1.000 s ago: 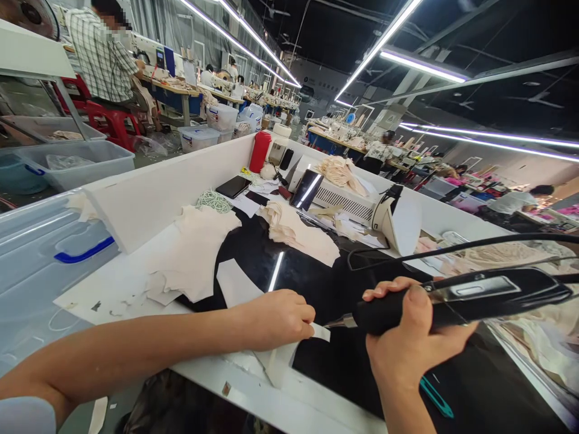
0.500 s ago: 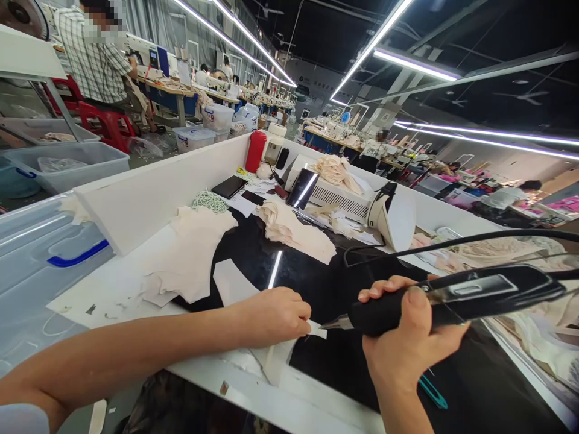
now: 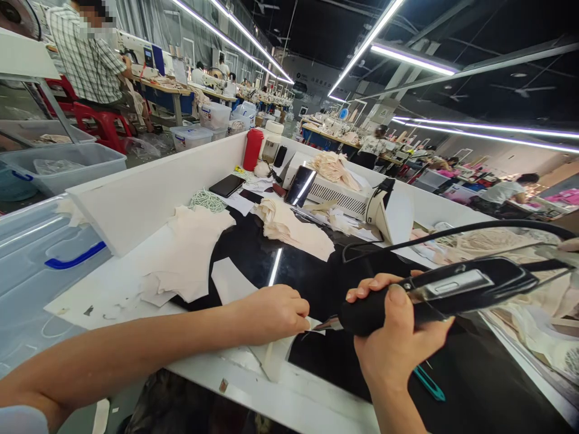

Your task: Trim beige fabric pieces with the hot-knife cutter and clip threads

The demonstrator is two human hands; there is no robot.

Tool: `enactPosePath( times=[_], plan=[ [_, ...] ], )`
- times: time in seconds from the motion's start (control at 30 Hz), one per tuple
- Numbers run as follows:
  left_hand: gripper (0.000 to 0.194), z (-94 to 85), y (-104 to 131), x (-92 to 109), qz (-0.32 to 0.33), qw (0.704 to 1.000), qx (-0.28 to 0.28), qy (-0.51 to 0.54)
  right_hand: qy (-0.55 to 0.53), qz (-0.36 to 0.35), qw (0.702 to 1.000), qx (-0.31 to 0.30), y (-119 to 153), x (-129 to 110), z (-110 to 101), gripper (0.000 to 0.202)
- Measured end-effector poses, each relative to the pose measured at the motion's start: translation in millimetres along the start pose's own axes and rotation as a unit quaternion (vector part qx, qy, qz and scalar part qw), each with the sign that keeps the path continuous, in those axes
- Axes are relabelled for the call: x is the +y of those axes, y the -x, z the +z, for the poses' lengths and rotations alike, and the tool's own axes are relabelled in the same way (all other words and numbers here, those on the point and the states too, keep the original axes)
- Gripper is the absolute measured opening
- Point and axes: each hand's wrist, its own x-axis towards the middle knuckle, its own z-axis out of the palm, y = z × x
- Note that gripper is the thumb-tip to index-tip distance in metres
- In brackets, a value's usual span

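My right hand (image 3: 398, 319) is wrapped round a black hand-held tool (image 3: 443, 290) with a cable, its pointed metal tip aimed left. That tip reaches the fingertips of my left hand (image 3: 275, 316), which pinch a white fabric piece (image 3: 277, 355) near the table's front edge. Part of the fabric is hidden under my left hand and forearm. Behind my left hand lies another pale piece (image 3: 228, 280) on the black sheet (image 3: 253, 247). A teal tool (image 3: 429, 383) rests on the sheet beside my right wrist.
Stacks of cream fabric lie at the left (image 3: 190, 253) and centre (image 3: 296, 229). Farther back are a phone (image 3: 227, 185), red bottle (image 3: 253, 149), white machine (image 3: 337, 199) and lamp (image 3: 391, 214). A low white wall (image 3: 158, 181) borders the table. Other people sit beyond.
My right hand and the black tool have moved slightly left, bringing the metal tip closer to my left fingertips. My left hand keeps its pinch in nearly the same place.
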Motion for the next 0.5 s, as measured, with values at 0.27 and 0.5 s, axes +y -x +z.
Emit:
enactPosePath(
  times=[0.27, 0.5],
  plan=[
    [0.022, 1.2, 1.8, -0.6, 0.005, 1.0, 0.004, -0.002, 0.006, -0.026, 0.999, 0.021, -7.5, 2.7, -9.5, 0.046],
    [0.022, -3.1, 1.5, 0.3, 0.004, 1.0, 0.008, 0.004, 0.008, -0.038, 0.999, 0.012, -4.5, 2.9, -7.7, 0.045]
  ],
)
